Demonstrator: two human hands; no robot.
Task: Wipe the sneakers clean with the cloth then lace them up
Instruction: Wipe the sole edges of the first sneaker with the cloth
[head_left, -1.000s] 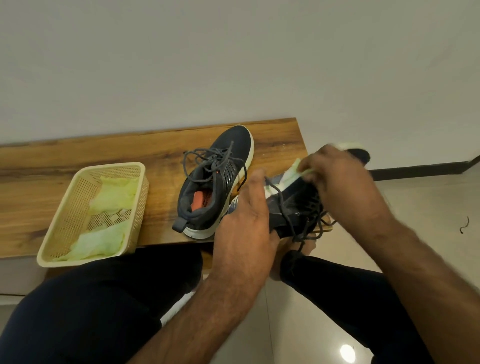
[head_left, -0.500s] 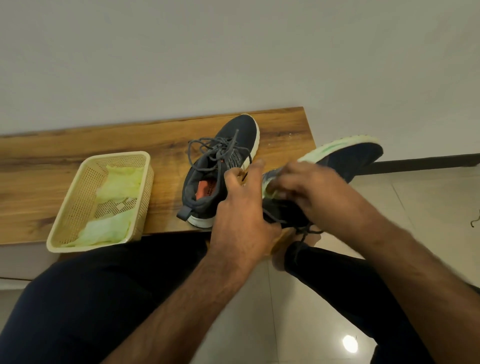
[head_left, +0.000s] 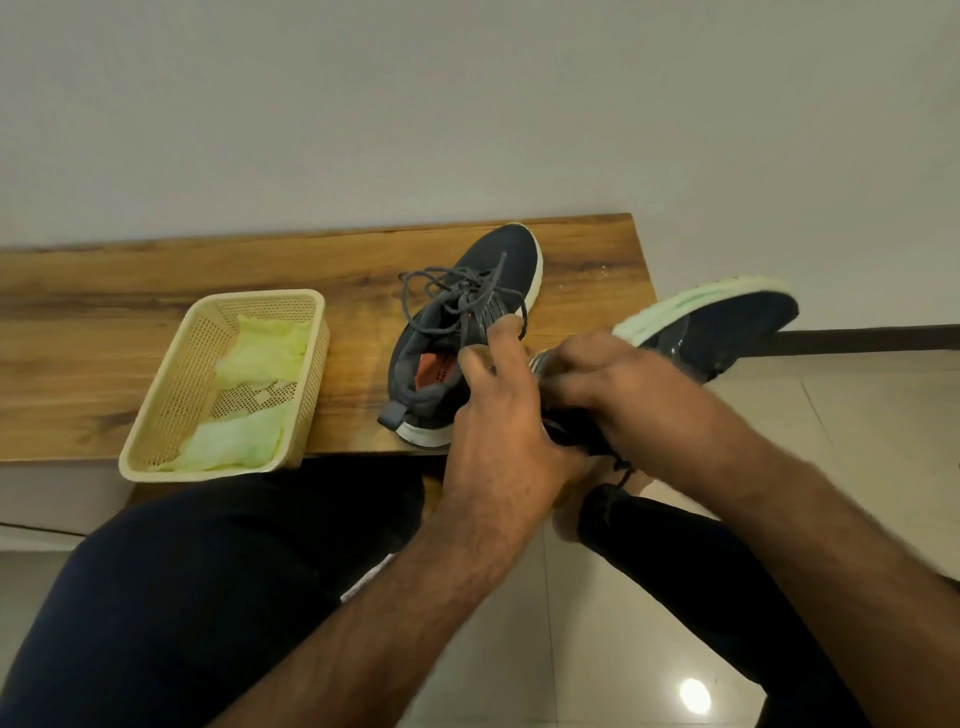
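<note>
The held sneaker (head_left: 722, 332) has tipped over since a second ago. Its pale sole now faces up and its toe points far right, past the desk (head_left: 156, 312) edge. The left hand (head_left: 498, 410) grips the heel end. The right hand (head_left: 613, 379) has slid back from the toe to the middle and is curled there. I cannot tell if it holds the cloth now; it is hidden. I think wiping goes on, so lacing comes later. The other sneaker (head_left: 467, 332) sits on the desk, laces loose, right of the basket (head_left: 156, 431) with green cloths (head_left: 234, 441).
</note>
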